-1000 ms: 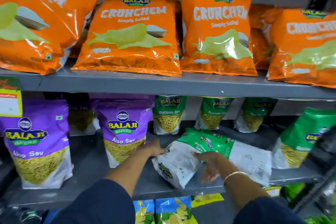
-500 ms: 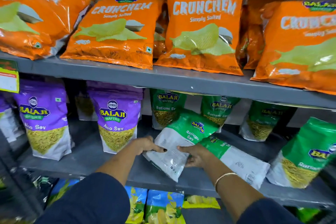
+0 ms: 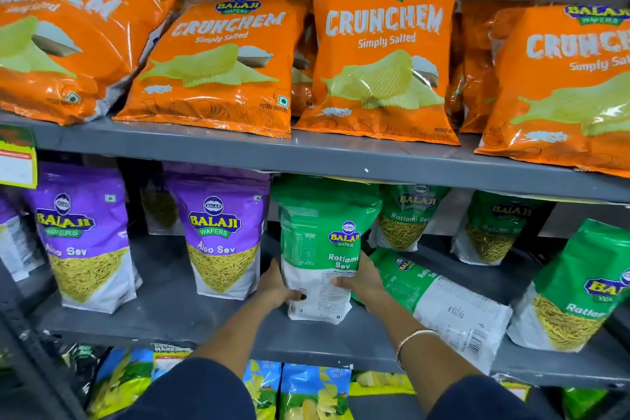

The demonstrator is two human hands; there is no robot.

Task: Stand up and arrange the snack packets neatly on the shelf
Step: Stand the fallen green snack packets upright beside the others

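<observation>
A green Ratlami Sev packet (image 3: 320, 249) stands upright on the grey middle shelf (image 3: 211, 327), its side and back turned toward me. My left hand (image 3: 278, 288) grips its lower left edge and my right hand (image 3: 363, 278) grips its lower right edge. Just to the right, a second green Ratlami Sev packet (image 3: 443, 300) lies flat on its front, partly under my right wrist. Three more green packets (image 3: 405, 218) (image 3: 494, 232) (image 3: 579, 290) stand upright behind and to the right.
Two purple Aloo Sev packets (image 3: 81, 242) (image 3: 221, 232) stand at the left of the same shelf. Orange Crunchem bags (image 3: 381, 58) fill the upper shelf (image 3: 341, 160). Blue and yellow chip bags (image 3: 313, 392) sit on the shelf below. A price tag (image 3: 17, 160) hangs at far left.
The green packet was lying tilted on the shelf; both hands have lifted it to stand upright. The camera has moved closer to the shelf.
</observation>
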